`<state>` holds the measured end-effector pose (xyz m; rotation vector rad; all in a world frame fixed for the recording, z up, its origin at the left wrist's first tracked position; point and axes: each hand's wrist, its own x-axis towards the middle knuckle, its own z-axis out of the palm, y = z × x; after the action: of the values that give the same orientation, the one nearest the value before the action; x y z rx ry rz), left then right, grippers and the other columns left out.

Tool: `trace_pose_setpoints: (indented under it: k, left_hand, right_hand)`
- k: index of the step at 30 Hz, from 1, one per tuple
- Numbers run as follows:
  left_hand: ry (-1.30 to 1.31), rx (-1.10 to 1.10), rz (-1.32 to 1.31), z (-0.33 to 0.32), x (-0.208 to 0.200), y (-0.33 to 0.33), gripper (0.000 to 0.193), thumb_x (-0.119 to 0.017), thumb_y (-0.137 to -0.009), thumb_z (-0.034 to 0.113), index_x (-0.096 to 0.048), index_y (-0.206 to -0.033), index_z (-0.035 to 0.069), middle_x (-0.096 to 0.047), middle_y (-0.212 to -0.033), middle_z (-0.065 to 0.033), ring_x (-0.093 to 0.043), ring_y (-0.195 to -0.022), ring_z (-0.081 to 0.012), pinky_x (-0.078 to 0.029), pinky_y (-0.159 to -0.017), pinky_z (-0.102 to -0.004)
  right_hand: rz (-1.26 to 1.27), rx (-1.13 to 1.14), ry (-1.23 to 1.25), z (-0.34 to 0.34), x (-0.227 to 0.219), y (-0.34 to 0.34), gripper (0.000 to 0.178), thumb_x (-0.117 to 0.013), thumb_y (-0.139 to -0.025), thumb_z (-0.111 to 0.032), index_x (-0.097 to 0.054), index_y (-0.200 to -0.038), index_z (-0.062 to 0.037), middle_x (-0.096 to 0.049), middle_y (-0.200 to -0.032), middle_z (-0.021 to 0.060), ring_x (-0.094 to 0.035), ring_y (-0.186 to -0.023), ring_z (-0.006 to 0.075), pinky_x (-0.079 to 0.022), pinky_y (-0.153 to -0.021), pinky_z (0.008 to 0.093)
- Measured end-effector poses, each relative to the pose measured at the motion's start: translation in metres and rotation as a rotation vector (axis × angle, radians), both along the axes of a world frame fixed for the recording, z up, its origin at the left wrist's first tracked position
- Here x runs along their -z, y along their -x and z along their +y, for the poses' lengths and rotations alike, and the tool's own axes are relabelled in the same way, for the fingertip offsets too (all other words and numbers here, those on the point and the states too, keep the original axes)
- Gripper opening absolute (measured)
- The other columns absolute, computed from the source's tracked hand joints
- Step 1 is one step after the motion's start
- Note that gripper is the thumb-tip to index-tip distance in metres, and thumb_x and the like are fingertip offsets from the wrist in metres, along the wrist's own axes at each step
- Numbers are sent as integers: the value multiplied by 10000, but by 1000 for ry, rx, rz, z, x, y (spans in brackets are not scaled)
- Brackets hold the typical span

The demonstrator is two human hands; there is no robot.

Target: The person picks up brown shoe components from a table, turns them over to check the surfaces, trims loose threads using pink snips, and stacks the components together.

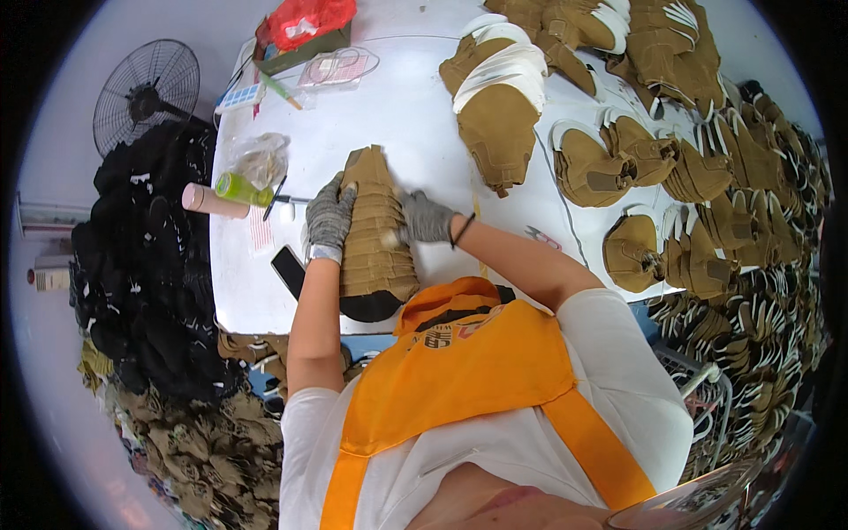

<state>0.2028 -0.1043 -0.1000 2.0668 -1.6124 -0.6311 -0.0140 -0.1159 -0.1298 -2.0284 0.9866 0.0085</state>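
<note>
A long stack of overlapping brown shoe uppers (378,231) lies on the white table in front of me, with a black piece (371,306) at its near end. My left hand (329,218), in a grey knit glove, is closed over the stack's left edge. On the opposite edge, my right hand (427,218), also gloved in grey, has its fingers curled against the uppers. Its fingertips are slightly blurred. A dark phone (289,271) lies beside my left wrist, and small scissors (542,237) rest right of my right forearm.
Brown uppers with white linings (502,132) cover the table's far and right parts. A pink bottle (215,200), green bottle (243,190), plastic bag (261,159) and box with red plastic (305,44) stand left. A fan (146,99) and black pile (155,256) flank the table.
</note>
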Motion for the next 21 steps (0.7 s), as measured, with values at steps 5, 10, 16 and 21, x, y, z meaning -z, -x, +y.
trace_pose_setpoints:
  k: [5,10,16,21]
  left_hand:
    - [-14,34,-108,-5,1,5,547,-526,-902,463,-532,-1300,87,-571,-1244,-198,-532,-1163,-347,-392,-1007,-399]
    - [-54,90,-173,-22,-20,15,576,-564,-887,460,-509,-1319,84,-535,-1288,-205,-510,-1191,-344,-388,-1016,-369]
    - [-9,300,-469,-64,-39,16,597,-522,-878,529,-525,-1312,119,-475,-1373,-151,-360,-1324,-315,-258,-1096,-413]
    - [193,392,57,-36,-97,81,355,-628,-872,275,-614,-1168,79,-576,-1230,-151,-501,-1177,-321,-376,-997,-434]
  right_hand:
    - [-17,-164,-113,83,70,24,1202,-753,-668,-542,-85,-1405,133,-481,-1235,348,-522,-1138,391,-435,-952,413]
    - [-87,127,-221,87,27,5,1010,-697,-787,-327,-47,-1409,134,-476,-1258,323,-497,-1177,381,-409,-987,387]
    - [-234,209,-164,42,45,-41,1044,-717,-769,-352,-50,-1420,118,-373,-1362,333,-431,-1254,363,-356,-1042,357]
    - [-259,-16,134,8,61,17,690,-702,-726,-437,-468,-1155,50,-585,-1069,252,-570,-1022,367,-443,-893,410]
